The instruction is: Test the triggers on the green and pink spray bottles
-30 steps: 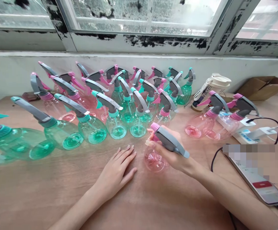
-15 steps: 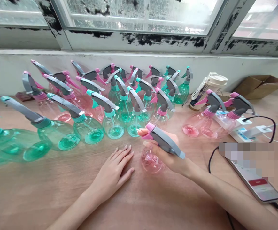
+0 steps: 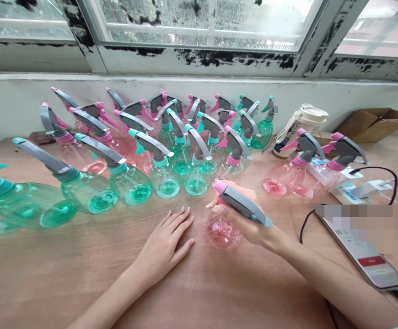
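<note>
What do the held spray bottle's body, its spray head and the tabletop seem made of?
Spray bottle's body: probably glossy plastic, transparent pink with highlights.
Spray head: likely satin plastic, opaque, smooth.
Tabletop: wood or wood-look laminate, low sheen, faint grain.

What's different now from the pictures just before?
Only a little. The right hand now has its fingers curled in, after one stretched forward half a second ago. The pink spray bottle it holds looks slightly nearer the person. Nothing was newly taken or let go. The left hand stays flat on the table, and the other bottles stay put.
</note>
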A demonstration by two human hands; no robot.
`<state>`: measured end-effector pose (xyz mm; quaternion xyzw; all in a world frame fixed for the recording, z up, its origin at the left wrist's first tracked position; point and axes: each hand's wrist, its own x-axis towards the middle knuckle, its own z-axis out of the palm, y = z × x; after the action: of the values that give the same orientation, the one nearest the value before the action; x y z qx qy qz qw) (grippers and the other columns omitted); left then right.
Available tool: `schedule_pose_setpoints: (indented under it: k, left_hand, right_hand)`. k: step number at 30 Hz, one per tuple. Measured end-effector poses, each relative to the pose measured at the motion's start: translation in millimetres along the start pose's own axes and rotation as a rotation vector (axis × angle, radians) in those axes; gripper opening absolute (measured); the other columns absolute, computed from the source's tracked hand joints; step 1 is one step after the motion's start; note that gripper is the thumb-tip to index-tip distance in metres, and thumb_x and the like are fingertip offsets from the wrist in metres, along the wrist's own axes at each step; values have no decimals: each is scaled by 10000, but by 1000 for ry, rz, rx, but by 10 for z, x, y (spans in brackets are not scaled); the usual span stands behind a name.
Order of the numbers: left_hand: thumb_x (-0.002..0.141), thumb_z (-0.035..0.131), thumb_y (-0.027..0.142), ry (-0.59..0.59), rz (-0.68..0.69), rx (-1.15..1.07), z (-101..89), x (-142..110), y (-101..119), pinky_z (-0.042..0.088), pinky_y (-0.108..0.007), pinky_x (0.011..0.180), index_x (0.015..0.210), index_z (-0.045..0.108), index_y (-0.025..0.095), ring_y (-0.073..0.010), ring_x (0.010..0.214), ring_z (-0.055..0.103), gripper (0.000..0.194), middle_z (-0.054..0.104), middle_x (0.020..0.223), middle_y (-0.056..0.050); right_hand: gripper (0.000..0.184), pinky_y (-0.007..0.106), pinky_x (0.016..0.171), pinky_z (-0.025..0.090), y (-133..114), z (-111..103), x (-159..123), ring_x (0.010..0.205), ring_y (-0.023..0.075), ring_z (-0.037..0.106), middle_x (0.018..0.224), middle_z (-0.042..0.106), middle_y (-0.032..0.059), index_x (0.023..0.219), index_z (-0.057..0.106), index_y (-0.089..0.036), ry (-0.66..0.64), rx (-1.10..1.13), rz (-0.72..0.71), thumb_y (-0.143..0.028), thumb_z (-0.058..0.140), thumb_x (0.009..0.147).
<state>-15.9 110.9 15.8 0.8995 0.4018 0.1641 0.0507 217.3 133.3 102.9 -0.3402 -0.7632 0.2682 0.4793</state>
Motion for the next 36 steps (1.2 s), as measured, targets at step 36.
schedule_pose_setpoints:
  k: [36]
  left_hand:
    - [974,476,368,-33,-21,-19,-39,17,48,320,-492,1155,1379,477,176,-244,1375,418,449,480,1465,-111]
  right_hand:
    - [168,341,768,569,45,-26,-109,874,209,686,1000,709,59,1024,670,-226,-53,149,112,-263,587,882]
